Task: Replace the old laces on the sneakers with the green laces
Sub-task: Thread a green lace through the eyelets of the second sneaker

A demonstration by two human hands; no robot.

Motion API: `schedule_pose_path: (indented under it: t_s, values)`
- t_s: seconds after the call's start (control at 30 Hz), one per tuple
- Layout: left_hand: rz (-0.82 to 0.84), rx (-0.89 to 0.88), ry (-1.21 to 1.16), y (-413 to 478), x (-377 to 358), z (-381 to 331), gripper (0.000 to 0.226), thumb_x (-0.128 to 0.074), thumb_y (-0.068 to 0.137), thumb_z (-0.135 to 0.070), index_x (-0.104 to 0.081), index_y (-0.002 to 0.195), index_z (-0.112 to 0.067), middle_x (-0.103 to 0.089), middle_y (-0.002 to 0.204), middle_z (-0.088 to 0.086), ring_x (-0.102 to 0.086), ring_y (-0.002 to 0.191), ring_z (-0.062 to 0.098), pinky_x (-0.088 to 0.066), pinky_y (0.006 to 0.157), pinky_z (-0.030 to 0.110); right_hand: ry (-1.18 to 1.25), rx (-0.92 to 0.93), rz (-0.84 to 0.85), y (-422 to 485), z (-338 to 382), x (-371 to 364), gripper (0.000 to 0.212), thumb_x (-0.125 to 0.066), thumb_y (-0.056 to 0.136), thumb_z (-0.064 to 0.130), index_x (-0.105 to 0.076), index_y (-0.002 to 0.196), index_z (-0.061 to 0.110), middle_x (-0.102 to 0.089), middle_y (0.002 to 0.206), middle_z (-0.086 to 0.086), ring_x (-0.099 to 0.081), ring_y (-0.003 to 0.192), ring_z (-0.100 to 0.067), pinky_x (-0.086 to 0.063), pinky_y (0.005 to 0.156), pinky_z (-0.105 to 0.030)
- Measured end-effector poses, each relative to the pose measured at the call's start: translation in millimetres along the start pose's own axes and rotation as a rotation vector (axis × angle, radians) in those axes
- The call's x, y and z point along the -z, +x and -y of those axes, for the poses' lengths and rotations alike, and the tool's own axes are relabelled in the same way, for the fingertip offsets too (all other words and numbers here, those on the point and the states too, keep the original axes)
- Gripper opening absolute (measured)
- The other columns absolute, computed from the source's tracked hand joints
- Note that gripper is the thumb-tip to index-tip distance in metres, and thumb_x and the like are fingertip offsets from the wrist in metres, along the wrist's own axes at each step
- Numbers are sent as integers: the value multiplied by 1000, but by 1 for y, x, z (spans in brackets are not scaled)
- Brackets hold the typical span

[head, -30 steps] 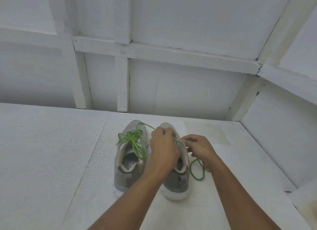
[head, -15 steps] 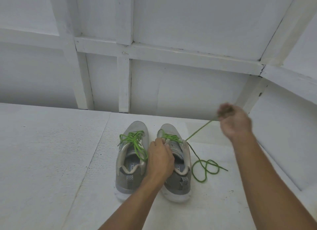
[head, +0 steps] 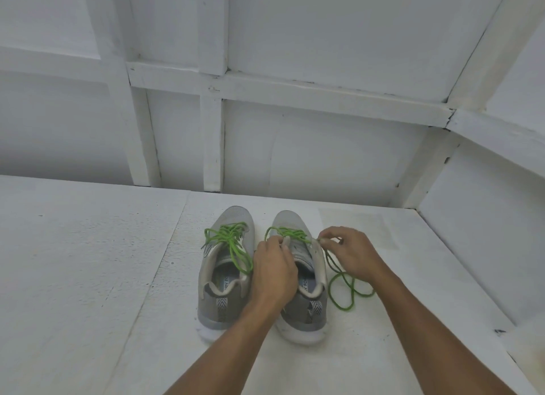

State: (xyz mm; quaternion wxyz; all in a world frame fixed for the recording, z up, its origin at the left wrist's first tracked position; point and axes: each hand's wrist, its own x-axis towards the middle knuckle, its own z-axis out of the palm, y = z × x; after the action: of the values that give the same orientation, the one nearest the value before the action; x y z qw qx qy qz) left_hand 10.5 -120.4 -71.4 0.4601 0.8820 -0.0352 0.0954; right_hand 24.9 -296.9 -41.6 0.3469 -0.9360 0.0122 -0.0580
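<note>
Two grey sneakers stand side by side on the white floor, toes pointing away from me. The left sneaker (head: 224,276) carries a green lace (head: 233,241) threaded and bunched loosely over its tongue. On the right sneaker (head: 306,303) a second green lace (head: 290,234) crosses the upper eyelets. My left hand (head: 272,272) lies over that shoe's tongue, its fingers curled at the eyelets. My right hand (head: 351,253) pinches the lace at the shoe's right edge; the loose tail (head: 343,288) loops on the floor beside it.
White panelled walls with framing battens (head: 211,141) close the space behind and to the right, meeting in a corner at the far right. The white floor (head: 88,262) stretches wide to the left of the shoes.
My right hand, which had pulled the lace up and out to the right, has come back down to the shoe's right eyelets. The lace tail has slackened onto the floor. My left hand stays on the shoe.
</note>
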Motion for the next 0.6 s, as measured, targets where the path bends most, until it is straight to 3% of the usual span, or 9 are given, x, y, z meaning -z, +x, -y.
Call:
schedule_pose_path:
  t_s: [0.07,0.17,0.23,0.33,0.47,0.6]
  values:
    - [-2,3,2,0,1,0,31,-34,104,-28,-55,118,-8,-55,107,10,-50,101,25,-41,89,37,255,-70,-95,4,5,10,9,-60,94,18,-69,92,20,-70,91,9,-53,68,0,-38,63,-14]
    - [-2,8,4,0,1,0,31,-34,104,-27,-54,119,-9,-54,108,9,-50,101,24,-41,89,36,919,-216,-248,11,14,31,15,-46,101,13,-56,90,15,-71,93,-1,-46,59,-11,-30,51,-23]
    - [-6,5,6,0,0,0,31,-34,104,-29,-54,117,-9,-54,107,9,-50,100,24,-42,89,37,1176,-259,-324,13,16,42,19,-41,101,12,-51,85,17,-71,89,-4,-45,58,-12,-28,50,-24]
    - [-11,-11,14,0,0,-1,32,-34,104,-30,-55,117,-9,-55,107,9,-51,100,24,-42,88,35,1214,-285,-381,13,18,46,19,-42,100,13,-50,84,17,-70,82,-1,-46,61,-12,-29,49,-24]
    - [8,-57,86,9,4,-9,31,-39,100,-20,-53,126,-12,-51,121,9,-48,111,26,-38,91,33,1032,-294,-391,10,19,42,12,-51,95,15,-57,85,18,-63,74,1,-47,62,-12,-31,51,-25]
    - [217,-209,334,42,1,-36,37,-39,96,-19,-57,129,-15,-52,132,7,-45,120,32,-39,96,40,912,-303,-344,3,16,39,11,-57,89,22,-64,84,15,-48,61,3,-42,60,-13,-30,55,-29]
